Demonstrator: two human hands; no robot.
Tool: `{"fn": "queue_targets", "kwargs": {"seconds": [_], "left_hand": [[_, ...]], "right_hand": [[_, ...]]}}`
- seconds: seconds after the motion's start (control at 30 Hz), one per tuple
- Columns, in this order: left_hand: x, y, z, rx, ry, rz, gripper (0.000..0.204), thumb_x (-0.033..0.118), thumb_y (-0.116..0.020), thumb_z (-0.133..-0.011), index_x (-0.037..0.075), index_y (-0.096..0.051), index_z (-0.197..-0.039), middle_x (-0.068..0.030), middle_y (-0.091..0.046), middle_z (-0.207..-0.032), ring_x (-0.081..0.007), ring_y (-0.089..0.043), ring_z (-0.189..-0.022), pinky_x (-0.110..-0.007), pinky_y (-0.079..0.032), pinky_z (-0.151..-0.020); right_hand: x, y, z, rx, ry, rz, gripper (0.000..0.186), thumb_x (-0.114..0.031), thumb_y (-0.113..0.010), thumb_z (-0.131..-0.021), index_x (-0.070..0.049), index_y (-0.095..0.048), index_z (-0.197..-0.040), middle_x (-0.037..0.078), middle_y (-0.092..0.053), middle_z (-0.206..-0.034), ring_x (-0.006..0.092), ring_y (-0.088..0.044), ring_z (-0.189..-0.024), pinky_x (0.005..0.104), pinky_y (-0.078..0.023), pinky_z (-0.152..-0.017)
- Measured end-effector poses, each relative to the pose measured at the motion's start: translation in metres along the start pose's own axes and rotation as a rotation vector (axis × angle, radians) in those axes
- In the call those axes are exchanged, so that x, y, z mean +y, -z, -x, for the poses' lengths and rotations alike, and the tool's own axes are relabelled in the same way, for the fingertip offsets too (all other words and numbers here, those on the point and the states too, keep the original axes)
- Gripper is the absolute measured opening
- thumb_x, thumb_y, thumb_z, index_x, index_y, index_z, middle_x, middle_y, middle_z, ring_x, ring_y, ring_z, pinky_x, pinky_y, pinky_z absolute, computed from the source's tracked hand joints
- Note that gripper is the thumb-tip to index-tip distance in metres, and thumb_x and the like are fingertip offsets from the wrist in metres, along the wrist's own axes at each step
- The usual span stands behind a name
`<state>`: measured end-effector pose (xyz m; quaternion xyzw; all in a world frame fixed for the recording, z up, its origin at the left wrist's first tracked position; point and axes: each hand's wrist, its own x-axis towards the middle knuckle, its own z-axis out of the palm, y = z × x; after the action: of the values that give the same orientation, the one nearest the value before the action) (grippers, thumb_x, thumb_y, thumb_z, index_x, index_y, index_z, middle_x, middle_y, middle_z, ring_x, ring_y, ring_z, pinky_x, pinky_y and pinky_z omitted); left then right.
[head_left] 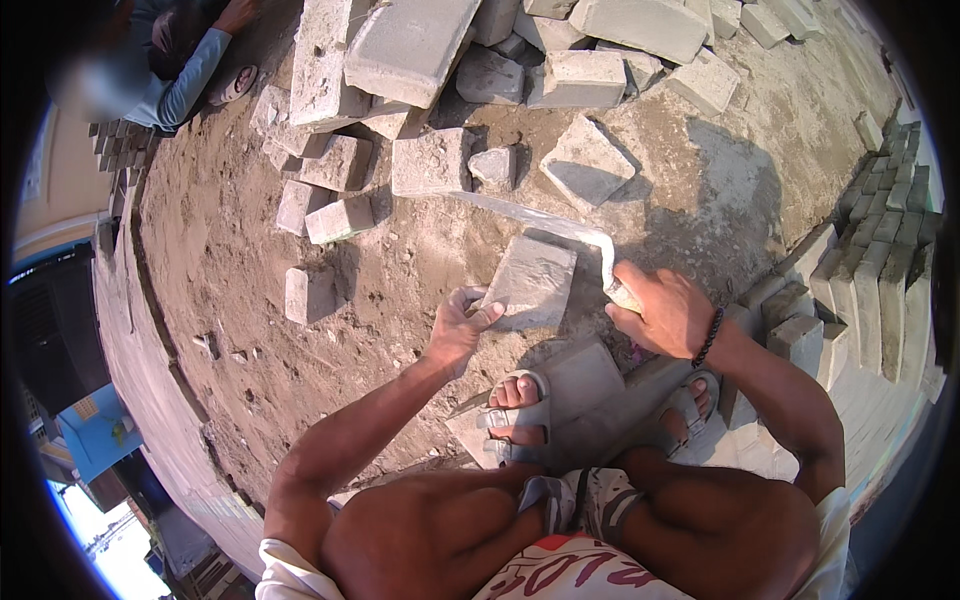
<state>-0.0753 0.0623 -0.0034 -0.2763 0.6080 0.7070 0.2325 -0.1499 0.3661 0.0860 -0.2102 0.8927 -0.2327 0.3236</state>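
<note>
Obs.: the flat, grey, roughly rectangular concrete slab is at mid-frame, between the two hands, over brown sandy soil. Its long axis runs from upper right to lower left, somewhat steeply. From the left hand it extends up and to the right; that grip pinches the lower-left corner, thumb on the upper face (remaining fingers partly hidden by the edge).

The right hand is apart from the slab, to its right, with its grip closed around the handle of a long, pale metal tool with a cranked neck. The blade runs toward upper left, across the picture just beyond the slab's far edge; clearance in height cannot be judged from this view.

Judgement: the key relation is blade to far edge. The left hand is nearer and controls the slab's angle from one corner only (so it may twist).
</note>
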Motion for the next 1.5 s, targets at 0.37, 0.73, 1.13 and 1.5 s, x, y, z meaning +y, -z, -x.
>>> {"fn": "queue_targets", "kwargs": {"seconds": [0.37, 0.73, 1.13, 1.5], "left_hand": [[0.015, -0.006, 0.000, -0.014, 0.058, -0.059, 0.050, 0.022, -0.079, -0.086, -0.007, -0.053, -0.117, -0.0139, -0.065, -0.106, -0.0188, -0.063, -0.095, -0.034, -0.053, -0.087], [0.023, -0.008, -0.004, 0.002, 0.086, -0.095, 0.050, 0.022, -0.079, -0.085, -0.007, -0.053, -0.116, -0.0134, -0.066, -0.101, -0.0175, -0.063, -0.091, -0.033, -0.052, -0.083], [0.020, -0.010, -0.011, 0.055, 0.054, -0.224, 0.047, 0.020, -0.078, -0.086, -0.010, -0.055, -0.114, -0.0176, -0.068, -0.100, -0.0211, -0.067, -0.091, -0.034, -0.055, -0.081], [0.029, -0.021, -0.007, 0.037, 0.039, -0.116, 0.047, 0.019, -0.079, -0.086, -0.009, -0.053, -0.114, -0.0156, -0.067, -0.095, -0.0202, -0.068, -0.083, -0.032, -0.055, -0.072]], "right_hand": [[-0.011, -0.007, -0.010, 0.103, 0.016, -0.208, 0.038, -0.030, -0.062, -0.090, 0.000, -0.049, -0.110, 0.028, -0.063, -0.082, 0.0497, -0.061, -0.083, 0.0528, -0.048, -0.074], [-0.016, -0.017, -0.006, 0.171, 0.067, -0.316, 0.036, -0.027, -0.063, -0.090, -0.001, -0.051, -0.111, 0.022, -0.065, -0.084, 0.0447, -0.062, -0.078, 0.0488, -0.049, -0.072], [-0.029, -0.031, 0.007, 0.124, 0.093, -0.363, 0.034, -0.027, -0.060, -0.089, 0.001, -0.051, -0.105, 0.030, -0.065, -0.089, 0.0479, -0.062, -0.092, 0.0532, -0.049, -0.078], [0.006, -0.055, 0.002, -0.080, -0.026, -0.233, 0.039, -0.033, -0.060, -0.090, 0.001, -0.051, -0.108, 0.030, -0.064, -0.081, 0.0508, -0.062, -0.080, 0.0562, -0.047, -0.080]]}}
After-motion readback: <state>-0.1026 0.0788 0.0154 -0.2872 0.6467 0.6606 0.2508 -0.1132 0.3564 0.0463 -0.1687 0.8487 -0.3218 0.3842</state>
